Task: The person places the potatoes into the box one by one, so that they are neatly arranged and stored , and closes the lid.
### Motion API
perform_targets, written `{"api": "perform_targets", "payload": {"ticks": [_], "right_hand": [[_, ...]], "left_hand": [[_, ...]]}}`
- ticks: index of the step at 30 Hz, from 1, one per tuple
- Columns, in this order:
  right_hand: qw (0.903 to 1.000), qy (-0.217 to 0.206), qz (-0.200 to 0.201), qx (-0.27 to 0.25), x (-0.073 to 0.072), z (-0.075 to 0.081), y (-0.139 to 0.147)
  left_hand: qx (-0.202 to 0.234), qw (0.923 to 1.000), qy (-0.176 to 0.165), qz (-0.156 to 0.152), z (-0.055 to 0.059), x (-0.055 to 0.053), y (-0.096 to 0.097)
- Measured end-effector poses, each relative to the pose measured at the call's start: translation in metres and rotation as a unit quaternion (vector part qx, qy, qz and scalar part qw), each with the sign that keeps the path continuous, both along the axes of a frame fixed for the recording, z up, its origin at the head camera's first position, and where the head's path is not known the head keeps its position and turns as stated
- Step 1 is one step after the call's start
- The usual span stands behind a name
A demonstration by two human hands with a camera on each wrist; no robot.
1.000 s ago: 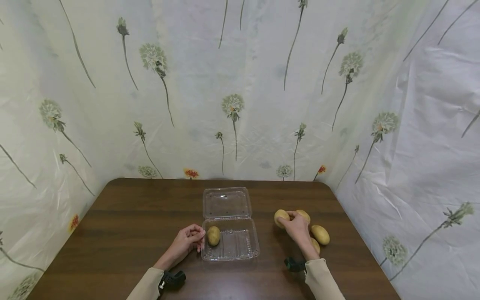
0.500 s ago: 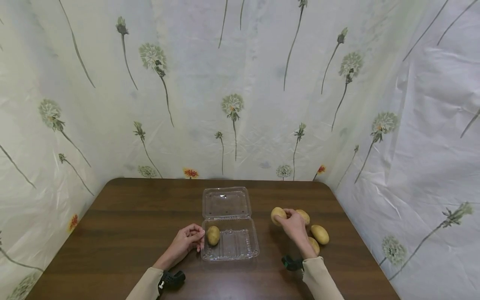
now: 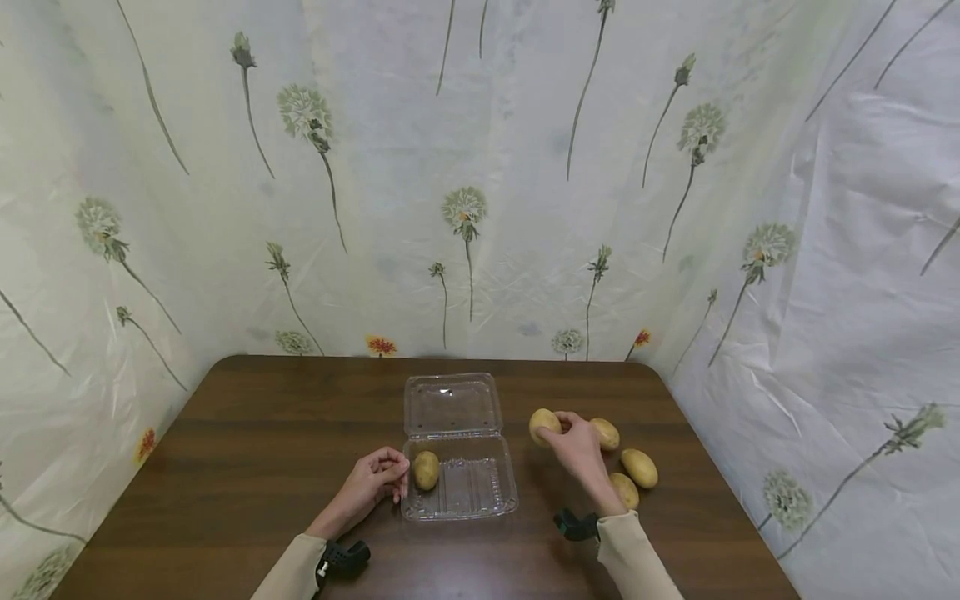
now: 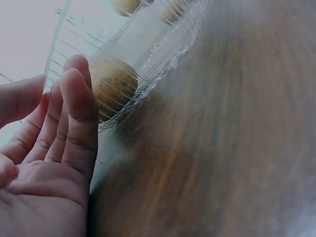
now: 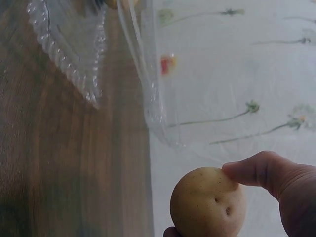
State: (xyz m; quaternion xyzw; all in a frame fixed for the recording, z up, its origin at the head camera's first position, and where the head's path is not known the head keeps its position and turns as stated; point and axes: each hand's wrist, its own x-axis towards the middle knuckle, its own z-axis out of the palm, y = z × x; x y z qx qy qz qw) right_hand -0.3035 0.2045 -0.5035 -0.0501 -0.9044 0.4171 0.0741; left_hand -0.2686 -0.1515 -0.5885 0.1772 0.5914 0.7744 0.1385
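Observation:
My right hand (image 3: pixel 581 446) pinches a yellow potato (image 3: pixel 544 427) between thumb and fingers, over the table right of the container. In the right wrist view, the held potato (image 5: pixel 207 202) has the thumb pressed on its side. A clear plastic clamshell container (image 3: pixel 476 492) lies with its lid (image 3: pixel 453 404) folded back. One potato (image 3: pixel 427 471) sits inside at the left end of its base. At the left rim my left hand (image 3: pixel 371 483) pinches the edge; in the left wrist view its thumb (image 4: pixel 22 98) and fingers stand on either side of the rim.
Several more potatoes lie on the brown wooden table (image 3: pixel 300 417) by the right forearm, one of them (image 3: pixel 639 468) farthest right. Curtains (image 3: pixel 525 250) printed with dandelions surround the table at the back and sides. A dark wrist camera (image 3: pixel 576 525) is strapped to each arm.
My right hand has carried its potato left and slightly up, away from the other potatoes. The left hand and the container have stayed in place.

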Motion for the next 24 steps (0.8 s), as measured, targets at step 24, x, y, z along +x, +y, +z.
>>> {"api": "perform_targets", "payload": {"ticks": [24], "right_hand": [[0.9997, 0.001, 0.025, -0.001, 0.003, 0.012, -0.036]], "left_hand": [[-0.004, 1.0, 0.001, 0.003, 0.001, 0.001, 0.001]]}}
